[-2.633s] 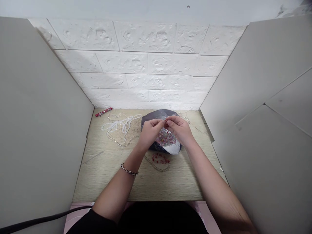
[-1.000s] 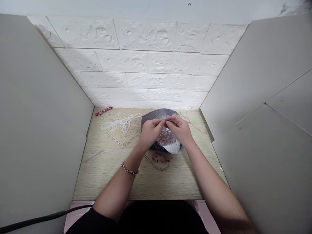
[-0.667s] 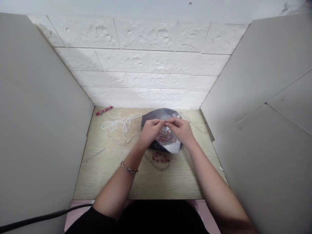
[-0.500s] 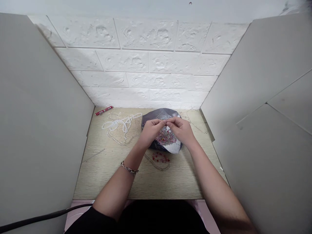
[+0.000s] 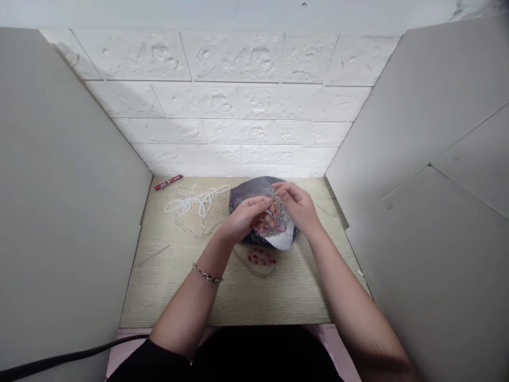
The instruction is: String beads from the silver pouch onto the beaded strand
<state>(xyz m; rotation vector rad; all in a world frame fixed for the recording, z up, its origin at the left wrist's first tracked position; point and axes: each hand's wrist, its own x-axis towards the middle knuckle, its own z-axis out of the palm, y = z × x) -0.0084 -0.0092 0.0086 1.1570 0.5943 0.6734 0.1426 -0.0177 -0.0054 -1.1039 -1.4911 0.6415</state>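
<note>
A dark bag [image 5: 243, 190] with a pale lining stands on the table, its mouth open over many small clear and pink beads [image 5: 274, 229]. My left hand [image 5: 247, 216] hovers over the beads, thumb and forefinger pressed together and the other fingers curled; what it pinches is too small to make out. Close on its right, my right hand [image 5: 297, 207] is above the bag's right side, thumb and fingertips brought together. Anything between them is too fine to tell. The two hands are slightly apart.
Left of the bag lie white bead strands [image 5: 199, 201] and a pearl-like chain [image 5: 191, 231]. A red bead string [image 5: 260, 258] lies in front of the bag. A red strip [image 5: 168, 182] lies at the back left. Grey panels [image 5: 429, 223] flank the table.
My hands, whose fingertips met over the bag, have come apart. The right hand has shifted slightly right, and the left hand's fingers have turned so that more of them shows.
</note>
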